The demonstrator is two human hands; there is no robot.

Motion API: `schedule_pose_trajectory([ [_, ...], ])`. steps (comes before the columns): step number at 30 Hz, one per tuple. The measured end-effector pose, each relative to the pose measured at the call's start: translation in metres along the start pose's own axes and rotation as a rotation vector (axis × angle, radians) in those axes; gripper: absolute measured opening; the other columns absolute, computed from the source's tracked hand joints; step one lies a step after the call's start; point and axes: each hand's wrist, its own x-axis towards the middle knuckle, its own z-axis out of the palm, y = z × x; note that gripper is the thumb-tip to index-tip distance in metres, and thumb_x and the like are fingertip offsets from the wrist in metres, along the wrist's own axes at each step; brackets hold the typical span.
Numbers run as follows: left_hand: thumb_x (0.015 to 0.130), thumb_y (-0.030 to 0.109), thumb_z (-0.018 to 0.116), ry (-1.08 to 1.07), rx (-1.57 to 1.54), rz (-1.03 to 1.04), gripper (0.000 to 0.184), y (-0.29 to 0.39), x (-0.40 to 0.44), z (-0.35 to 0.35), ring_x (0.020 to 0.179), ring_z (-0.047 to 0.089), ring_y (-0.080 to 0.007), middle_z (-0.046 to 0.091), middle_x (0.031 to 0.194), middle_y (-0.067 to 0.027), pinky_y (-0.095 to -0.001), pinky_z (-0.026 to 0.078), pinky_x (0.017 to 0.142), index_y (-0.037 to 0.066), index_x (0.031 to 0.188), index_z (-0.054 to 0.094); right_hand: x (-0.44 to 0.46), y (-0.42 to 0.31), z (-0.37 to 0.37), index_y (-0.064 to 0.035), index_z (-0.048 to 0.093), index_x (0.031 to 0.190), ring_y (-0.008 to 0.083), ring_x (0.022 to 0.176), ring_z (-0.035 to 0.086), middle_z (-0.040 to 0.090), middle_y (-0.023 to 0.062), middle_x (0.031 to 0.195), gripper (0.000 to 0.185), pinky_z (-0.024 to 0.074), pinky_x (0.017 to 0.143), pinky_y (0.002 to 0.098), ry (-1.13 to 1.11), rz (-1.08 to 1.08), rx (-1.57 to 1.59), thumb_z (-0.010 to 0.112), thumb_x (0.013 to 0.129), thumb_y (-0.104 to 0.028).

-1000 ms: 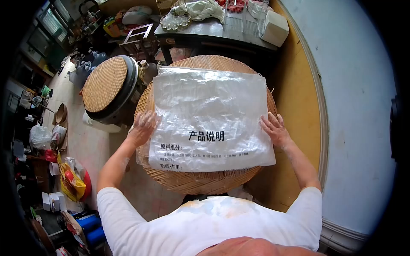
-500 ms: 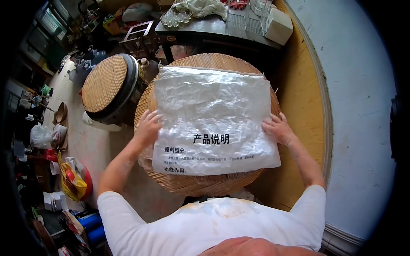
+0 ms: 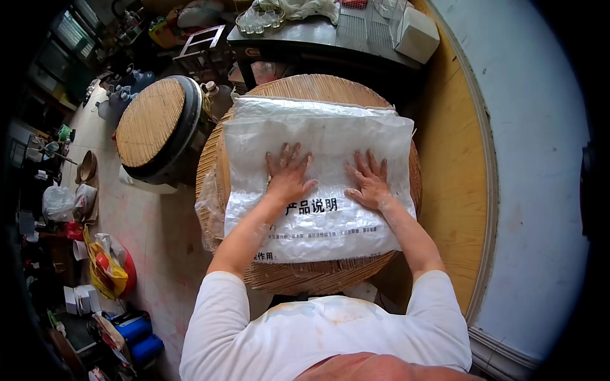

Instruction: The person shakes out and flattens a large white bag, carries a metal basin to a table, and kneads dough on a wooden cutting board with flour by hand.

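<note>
A white woven plastic sack (image 3: 318, 143) with black Chinese print lies spread over a round lid of wooden slats (image 3: 318, 86). My left hand (image 3: 289, 174) rests flat on the sack, left of its middle, fingers spread. To the right, my right hand (image 3: 370, 180) presses on the same sheet, its fingers also apart. Pale powder or residue shows on both hands. A further white layer sticks out past the sack's far edge. Clear plastic film (image 3: 210, 213) pokes out at the left side. Whatever lies beneath the sack is hidden.
A second round slatted lid (image 3: 151, 120) tops a dark vat at the left. Beyond stands a dark table (image 3: 298, 46) with a glass rack (image 3: 260, 19) and a white box (image 3: 417, 35). A wall (image 3: 527, 159) runs close on the right. Bags and household clutter line the far left.
Both hands have moved inward from the sack's side edges onto its top and now lie flat with fingers spread. The sack's far edge looks flatter and wider.
</note>
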Motion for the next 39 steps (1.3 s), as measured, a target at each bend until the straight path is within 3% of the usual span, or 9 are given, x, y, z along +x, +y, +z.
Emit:
schedule_pose_trajectory([
  [15,0.075,0.054,0.05,-0.091,-0.068,-0.062,0.069,-0.002,0.003,0.014,0.135,0.004,-0.0313,0.015,0.146,-0.0079,-0.0656,-0.004,0.098,0.019,0.134,0.035,0.006,0.0,0.017,-0.0284,0.023,0.138,0.0319,0.135,-0.003,0.003,0.0049,0.148,0.073,-0.0017,0.103,0.0594,-0.041,0.01,0.033,0.053,0.076,-0.052],
  [24,0.078,0.051,0.047,-0.162,-0.117,-0.073,0.065,-0.006,0.005,0.002,0.134,0.009,-0.0322,0.017,0.145,-0.0091,-0.0649,0.002,0.099,0.02,0.134,0.035,0.006,-0.004,0.007,-0.0299,0.021,0.139,0.0286,0.136,-0.002,0.004,0.0025,0.148,0.074,0.0007,0.104,0.0569,-0.087,0.02,0.025,0.05,0.076,-0.056],
  [27,0.08,0.045,0.049,-0.182,-0.201,-0.048,0.06,-0.02,-0.003,-0.016,0.133,0.012,-0.0317,0.021,0.144,-0.0097,-0.059,0.008,0.102,0.02,0.133,0.037,0.009,0.004,-0.005,-0.0293,0.021,0.139,0.0271,0.136,0.001,0.009,0.0027,0.147,0.072,0.0035,0.105,0.0548,-0.094,0.021,0.051,0.048,0.078,-0.057],
  [29,0.081,0.032,0.054,-0.032,-0.219,-0.009,0.054,-0.036,-0.031,-0.05,0.131,0.02,-0.03,0.028,0.14,-0.012,-0.0489,0.015,0.105,0.017,0.131,0.04,-0.002,0.012,-0.011,-0.0277,0.022,0.139,0.0273,0.135,0.006,0.013,0.0036,0.147,0.071,0.0064,0.106,0.0533,-0.107,0.017,0.083,0.048,0.079,-0.055],
  [32,0.081,0.02,0.057,0.271,-0.306,-0.017,0.047,-0.08,-0.102,-0.086,0.125,0.033,-0.0277,0.041,0.131,-0.012,-0.0412,0.023,0.104,0.008,0.125,0.045,-0.033,0.014,-0.034,-0.0155,0.026,0.137,0.0303,0.129,0.025,0.029,0.0096,0.14,0.068,0.0164,0.105,0.0472,0.264,-0.134,0.225,0.053,0.082,-0.044],
  [33,0.08,0.017,0.058,0.408,-0.353,-0.053,0.043,-0.09,-0.13,-0.091,0.121,0.039,-0.0274,0.048,0.126,-0.013,-0.0384,0.027,0.102,0.005,0.121,0.049,-0.042,0.011,-0.042,-0.0155,0.026,0.137,0.0303,0.129,0.025,0.029,0.0096,0.14,0.068,0.0164,0.105,0.0472,0.246,-0.164,0.225,0.053,0.082,-0.044],
  [34,0.08,0.017,0.058,0.413,-0.346,-0.1,0.043,-0.096,-0.161,-0.088,0.121,0.039,-0.0274,0.048,0.126,-0.013,-0.0384,0.027,0.102,0.005,0.121,0.049,-0.05,0.008,-0.047,-0.0144,0.026,0.137,0.03,0.129,0.026,0.03,0.0106,0.139,0.068,0.0187,0.104,0.0468,0.294,-0.169,0.396,0.053,0.083,-0.044],
  [37,0.081,0.009,0.055,0.771,-0.488,-0.551,0.029,-0.099,-0.273,-0.065,0.103,0.054,-0.0247,0.058,0.109,-0.0127,-0.0346,0.041,0.09,0.001,0.108,0.057,-0.074,-0.021,-0.053,-0.0107,0.026,0.137,0.0284,0.128,0.029,0.032,0.0118,0.138,0.066,0.0245,0.102,0.0435,0.31,-0.201,0.816,0.053,0.085,-0.041],
  [39,0.082,0.008,0.054,0.844,-0.75,-0.782,0.027,-0.08,-0.348,-0.033,0.1,0.055,-0.0218,0.059,0.107,-0.0122,-0.0314,0.042,0.088,0.0,0.108,0.056,-0.086,-0.051,-0.049,-0.0065,0.022,0.138,0.0266,0.127,0.032,0.034,0.0138,0.137,0.064,0.0258,0.101,0.0396,0.294,-0.291,1.314,0.051,0.087,-0.031],
])
